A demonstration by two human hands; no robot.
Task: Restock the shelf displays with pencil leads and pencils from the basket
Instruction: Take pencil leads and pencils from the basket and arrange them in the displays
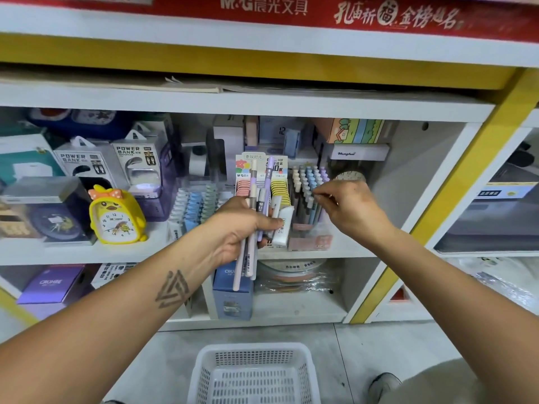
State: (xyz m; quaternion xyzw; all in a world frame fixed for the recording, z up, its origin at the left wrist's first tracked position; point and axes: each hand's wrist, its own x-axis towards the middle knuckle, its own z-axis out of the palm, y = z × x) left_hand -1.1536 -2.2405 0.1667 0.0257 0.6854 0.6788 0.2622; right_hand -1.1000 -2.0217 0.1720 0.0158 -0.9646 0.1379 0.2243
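My left hand (243,228) is shut on a bunch of pastel pencils (253,205) and a white lead case (284,225), held upright in front of the middle shelf. Behind them stands the pencil lead display (278,189) with pink and yellow rows. To its right is the pencil display (309,196), full of upright blue, white and lilac pencils. My right hand (347,205) pinches its fingers together at the top of a blue pencil in that display. The white plastic basket (253,374) sits on the floor below and looks empty.
A yellow duck alarm clock (116,215) and power bank boxes (137,164) stand on the shelf at the left. Another pastel pencil display (195,204) sits left of my left hand. Boxes (232,295) fill the lower shelf. A shoe (385,383) is beside the basket.
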